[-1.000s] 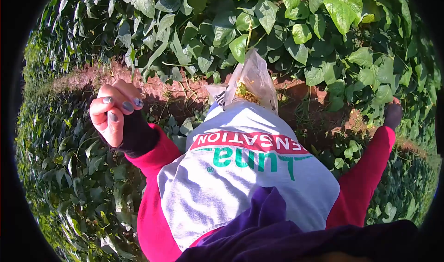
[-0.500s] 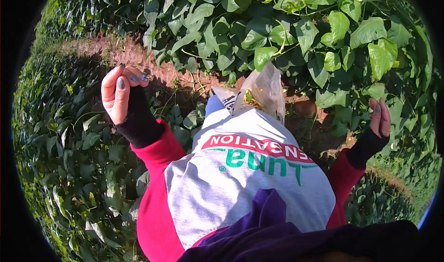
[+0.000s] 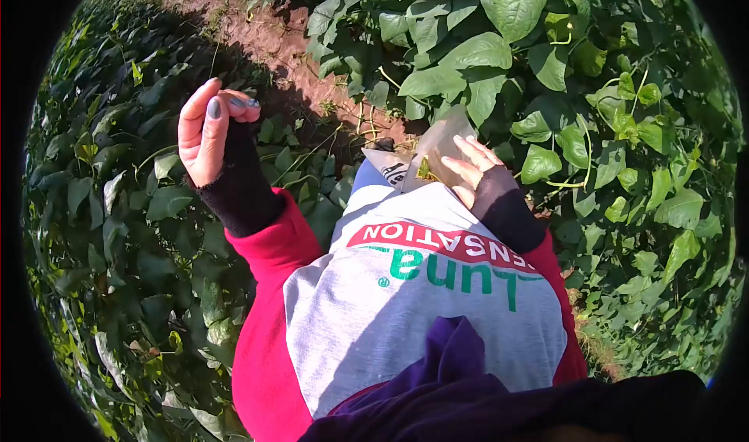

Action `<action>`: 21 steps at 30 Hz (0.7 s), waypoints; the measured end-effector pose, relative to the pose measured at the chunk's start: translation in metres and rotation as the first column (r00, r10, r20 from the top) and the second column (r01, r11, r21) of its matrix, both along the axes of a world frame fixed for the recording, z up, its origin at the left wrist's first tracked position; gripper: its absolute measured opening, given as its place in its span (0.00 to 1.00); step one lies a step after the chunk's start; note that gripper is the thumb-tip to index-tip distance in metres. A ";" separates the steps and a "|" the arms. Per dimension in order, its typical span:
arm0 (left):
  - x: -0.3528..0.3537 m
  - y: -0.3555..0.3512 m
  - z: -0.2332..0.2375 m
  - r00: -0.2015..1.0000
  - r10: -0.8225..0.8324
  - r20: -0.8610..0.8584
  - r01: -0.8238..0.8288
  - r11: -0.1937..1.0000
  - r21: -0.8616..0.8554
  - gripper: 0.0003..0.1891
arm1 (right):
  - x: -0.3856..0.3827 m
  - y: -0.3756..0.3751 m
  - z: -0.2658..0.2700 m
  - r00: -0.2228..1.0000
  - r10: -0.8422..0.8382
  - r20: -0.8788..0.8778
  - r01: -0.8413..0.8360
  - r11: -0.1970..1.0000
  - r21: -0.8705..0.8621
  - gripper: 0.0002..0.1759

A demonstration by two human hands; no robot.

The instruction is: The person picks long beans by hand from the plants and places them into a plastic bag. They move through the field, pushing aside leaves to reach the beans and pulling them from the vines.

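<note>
My left hand is raised at the left with fingers curled in and the thumb against them; whether anything small is pinched there cannot be made out. Dark leaves lie below it. At my waist hangs a clear plastic bag with dark print on one flap and some yellow-green bits inside, partly hidden by my fingers. My right hand lies over the bag's mouth, its fingers stretched out and touching or just above the plastic.
Dense green leafy plants rise in front and to the right. Another leafy row fills the left side. Between them runs a strip of reddish soil with thin stems. My grey printed shirt fills the lower middle.
My right hand has moved left from beside the right-hand plants to the bag, and its fingers have straightened. My left hand stays raised and curled. The view has shifted slightly.
</note>
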State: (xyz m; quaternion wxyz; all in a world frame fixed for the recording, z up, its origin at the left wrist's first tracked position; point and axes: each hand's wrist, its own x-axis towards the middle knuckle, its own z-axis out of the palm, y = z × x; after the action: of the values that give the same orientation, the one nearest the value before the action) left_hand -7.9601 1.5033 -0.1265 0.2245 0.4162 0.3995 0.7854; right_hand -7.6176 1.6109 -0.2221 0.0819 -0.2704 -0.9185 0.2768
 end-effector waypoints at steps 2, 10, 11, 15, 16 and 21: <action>-0.028 -0.005 -0.007 0.996 0.086 0.012 -0.085 0.995 -0.048 0.13 | -0.031 0.013 -0.003 0.999 0.045 -0.019 -0.045 0.999 0.008 0.22; -0.136 -0.008 -0.092 0.926 0.313 0.212 -0.151 0.821 -0.551 0.16 | -0.142 0.065 0.021 0.989 0.104 -0.103 -0.118 0.982 -0.147 0.19; -0.144 -0.011 -0.099 0.906 0.337 0.257 -0.143 0.814 -0.563 0.17 | -0.154 0.070 0.027 0.985 0.100 -0.138 -0.121 0.981 -0.154 0.18; -0.170 -0.018 -0.112 0.846 0.436 0.308 -0.192 0.787 -0.586 0.17 | -0.180 0.084 0.033 0.983 0.111 -0.145 -0.131 0.982 -0.136 0.17; -0.175 -0.018 -0.112 0.842 0.442 0.311 -0.198 0.787 -0.584 0.17 | -0.187 0.086 0.034 0.982 0.120 -0.143 -0.139 0.981 -0.134 0.17; -0.195 -0.018 -0.110 0.809 0.509 0.293 -0.267 0.764 -0.588 0.17 | -0.223 0.104 0.041 0.973 0.198 -0.117 -0.219 0.954 -0.204 0.19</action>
State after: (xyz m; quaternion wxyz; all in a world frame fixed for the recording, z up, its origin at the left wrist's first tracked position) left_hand -8.1547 1.4852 -0.2365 0.2396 0.0582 0.6146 0.7493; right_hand -7.8404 1.7153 -0.1808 0.0660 -0.1657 -0.9015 0.3944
